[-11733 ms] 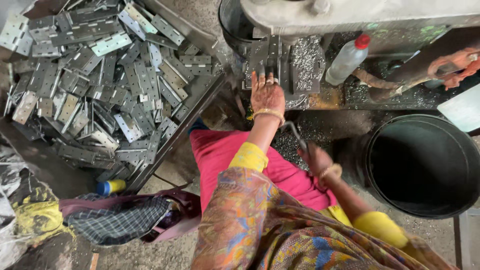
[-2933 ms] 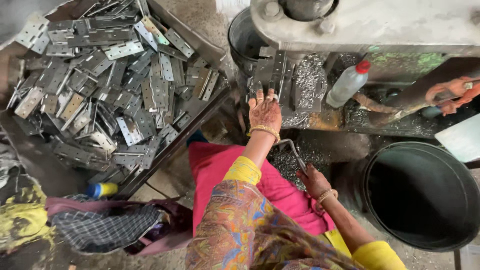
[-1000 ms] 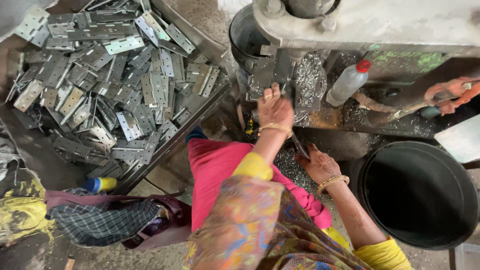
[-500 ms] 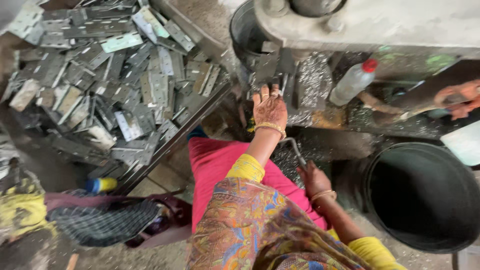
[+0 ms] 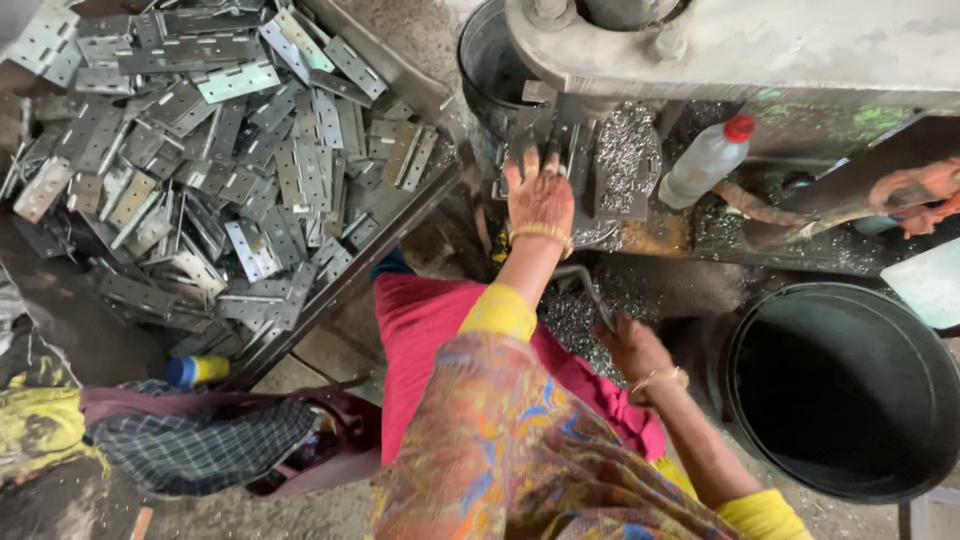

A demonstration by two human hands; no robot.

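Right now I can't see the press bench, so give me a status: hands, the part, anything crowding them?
Left hand flat on the metal piece under the press. Right hand gripping the bent lever. Plastic bottle and metal shavings close beside.

The heap of hinges (image 5: 210, 170) is dull silver-grey, a few paler and shinier than the rest. The machine body (image 5: 760, 45) is pale grey, with a smear of green on the ledge under it. The plastic bottle (image 5: 705, 163) is cloudy white with a red cap. The bucket (image 5: 850, 390) is black inside and out. The metal shavings (image 5: 625, 150) glitter silver. The sleeve (image 5: 500, 310) is yellow at the cuff, the shawl (image 5: 520, 450) a swirling print of orange, purple and blue, and the lap cloth (image 5: 420, 330) bright pink. A gold bangle circles each wrist. The checked cloth (image 5: 200, 450) is dark blue-grey with pale lines, lying on a maroon bag (image 5: 330, 470).
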